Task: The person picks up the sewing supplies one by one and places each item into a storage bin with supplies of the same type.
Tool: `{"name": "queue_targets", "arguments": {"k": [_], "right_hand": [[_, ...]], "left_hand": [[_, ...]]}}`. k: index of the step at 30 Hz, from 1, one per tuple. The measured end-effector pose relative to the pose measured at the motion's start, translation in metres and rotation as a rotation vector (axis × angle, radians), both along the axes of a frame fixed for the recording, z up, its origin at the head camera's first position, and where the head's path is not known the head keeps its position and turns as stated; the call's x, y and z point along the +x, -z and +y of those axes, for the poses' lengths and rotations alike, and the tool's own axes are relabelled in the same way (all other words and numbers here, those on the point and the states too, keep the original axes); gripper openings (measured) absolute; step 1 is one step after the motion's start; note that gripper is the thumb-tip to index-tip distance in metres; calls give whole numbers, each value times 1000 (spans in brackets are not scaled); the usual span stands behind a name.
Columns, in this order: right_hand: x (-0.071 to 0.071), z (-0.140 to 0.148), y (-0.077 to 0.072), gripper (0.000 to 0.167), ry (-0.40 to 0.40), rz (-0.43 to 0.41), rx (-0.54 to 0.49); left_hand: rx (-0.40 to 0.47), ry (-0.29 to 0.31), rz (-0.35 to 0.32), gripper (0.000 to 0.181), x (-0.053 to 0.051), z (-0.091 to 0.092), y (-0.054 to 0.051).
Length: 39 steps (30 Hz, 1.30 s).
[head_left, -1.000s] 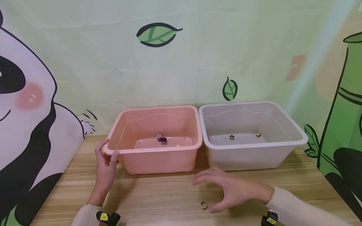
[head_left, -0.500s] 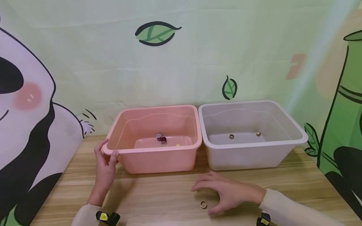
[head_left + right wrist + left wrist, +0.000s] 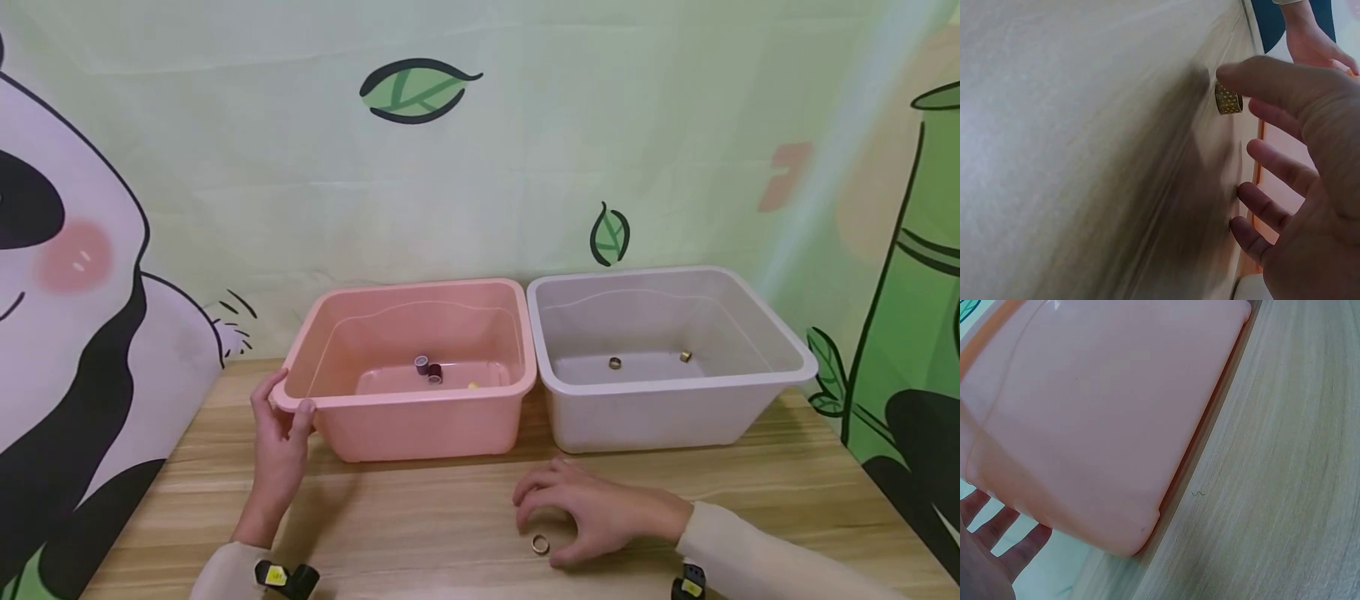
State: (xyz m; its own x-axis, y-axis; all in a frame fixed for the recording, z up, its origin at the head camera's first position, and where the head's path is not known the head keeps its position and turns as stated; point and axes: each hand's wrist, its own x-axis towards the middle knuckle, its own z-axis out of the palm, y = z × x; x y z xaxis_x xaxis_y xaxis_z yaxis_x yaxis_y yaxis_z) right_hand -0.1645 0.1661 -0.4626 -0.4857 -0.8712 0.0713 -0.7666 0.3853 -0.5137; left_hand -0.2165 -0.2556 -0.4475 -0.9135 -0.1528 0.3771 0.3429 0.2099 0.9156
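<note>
My left hand (image 3: 277, 446) grips the front left corner of the pink plastic bin (image 3: 420, 429), thumb on the near rim and fingers along the side. In the left wrist view its fingers (image 3: 1004, 534) show against the bin's wall. My right hand (image 3: 592, 512) hovers low over the table, fingers bent and spread around a gold ring (image 3: 540, 544). A gap shows between thumb and index finger in the head view, and the ring lies between them on the wood. Up close, the ring (image 3: 1229, 101) has a dotted gold pattern; the thumb partly covers it.
Two dark spools or rings (image 3: 422, 365) and a small yellow thing (image 3: 473, 386) lie inside the pink bin. Beside it stands a grey-white bin (image 3: 660, 417) holding two gold rings (image 3: 615, 363). Behind both hangs a printed cloth (image 3: 300, 167) with a panda and leaves.
My right hand has moved slightly left and down to the ring, and its fingers have bent closer around it. My left hand keeps its place on the pink bin.
</note>
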Motion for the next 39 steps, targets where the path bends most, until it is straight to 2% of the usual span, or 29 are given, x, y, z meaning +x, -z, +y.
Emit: {"name": "queue_targets", "arguments": {"k": [6,13,25,39], "right_hand": [[0,-1,2,32,24,-6,30],[1,-1,5,24,52,-8,14],[2,-2,2,23,61,-23,7],[1,-1,6,23,63,-7,5]], "left_hand": [[3,-8,-3,57,-1,0,1],[5,-1,3,58,1,1,0],[9,-3,-6,57,-1,0,1],[5,-2,-2,57,-2,-1,1]]}}
